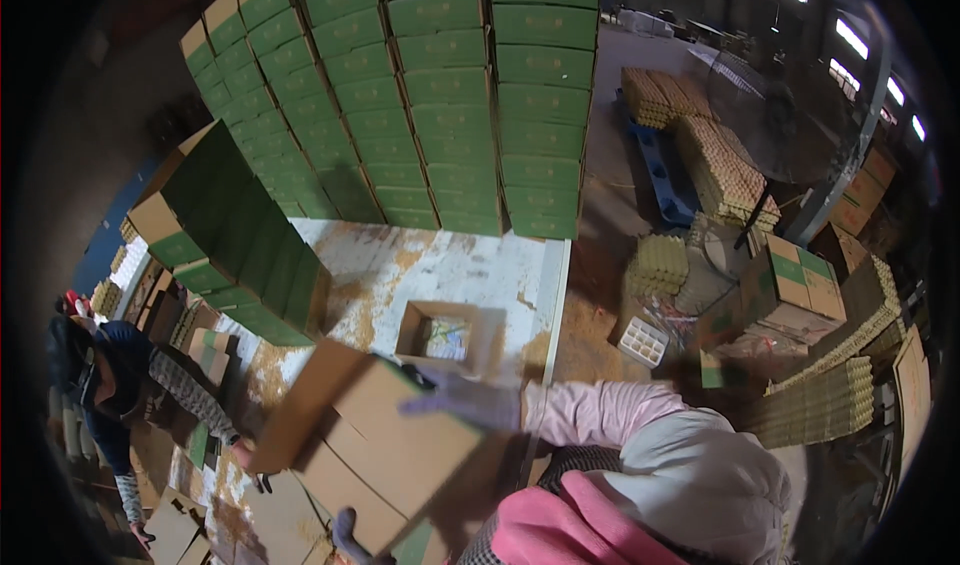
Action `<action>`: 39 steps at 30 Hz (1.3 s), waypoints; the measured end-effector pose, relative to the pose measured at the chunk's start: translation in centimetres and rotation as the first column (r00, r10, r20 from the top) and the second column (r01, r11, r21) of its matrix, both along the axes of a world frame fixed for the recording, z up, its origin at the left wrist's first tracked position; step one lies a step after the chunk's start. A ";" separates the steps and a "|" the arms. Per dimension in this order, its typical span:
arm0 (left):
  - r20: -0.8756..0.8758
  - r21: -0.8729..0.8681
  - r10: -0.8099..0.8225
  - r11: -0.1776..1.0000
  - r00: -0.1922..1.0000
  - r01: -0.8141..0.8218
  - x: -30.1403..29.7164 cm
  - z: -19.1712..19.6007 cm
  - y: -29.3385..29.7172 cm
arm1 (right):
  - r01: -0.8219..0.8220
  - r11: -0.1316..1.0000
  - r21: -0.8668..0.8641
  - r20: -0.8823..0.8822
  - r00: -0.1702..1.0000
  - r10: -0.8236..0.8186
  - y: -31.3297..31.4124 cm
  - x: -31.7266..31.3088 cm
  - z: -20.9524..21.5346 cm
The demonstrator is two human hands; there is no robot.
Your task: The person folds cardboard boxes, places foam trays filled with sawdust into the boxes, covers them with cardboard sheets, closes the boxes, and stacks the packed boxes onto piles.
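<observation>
A brown cardboard box (400,455) is tilted in front of me, its seamed face up and one flap (315,395) standing out at its left. My right hand (450,397), in a pale lavender glove, grips the box's far right edge with the arm in a pink sleeve. At the box's near edge my left hand (350,540), in a grey glove, holds on; only part of it shows at the lower rim. Beyond the box stands an open carton (408,333) with a printed packet (445,340) inside.
Tall stacks of green boxes (440,115) rise ahead, with a shorter stack (235,235) at left. A co-worker (120,385) bends at far left, one hand (245,455) near the flap. Egg trays (655,265), a blue pallet (660,175) and cartons (795,285) stand at right.
</observation>
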State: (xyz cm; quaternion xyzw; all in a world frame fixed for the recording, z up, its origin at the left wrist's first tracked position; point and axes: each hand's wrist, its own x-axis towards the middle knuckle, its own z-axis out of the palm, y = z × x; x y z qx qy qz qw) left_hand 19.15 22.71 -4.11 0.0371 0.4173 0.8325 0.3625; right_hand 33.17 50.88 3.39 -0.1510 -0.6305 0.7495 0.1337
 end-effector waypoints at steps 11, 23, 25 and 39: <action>-0.525 0.596 0.238 0.789 0.817 0.153 -7.1 20.8 35.3 | 0.923 0.130 0.362 -0.841 0.384 -0.382 37.0 14.7 26.3; -0.522 0.755 0.172 0.548 0.836 0.359 10.7 43.6 60.1 | 0.742 0.164 0.650 -0.629 0.646 -0.432 80.6 20.9 32.4; -0.448 0.773 0.211 0.581 0.869 0.257 11.3 45.1 61.7 | 0.877 0.414 0.244 -0.697 0.456 -0.553 73.1 14.3 32.3; -0.712 0.223 0.023 0.955 0.702 0.195 15.4 48.8 74.1 | 0.951 -0.017 0.309 -0.898 0.285 -0.334 72.6 15.7 32.2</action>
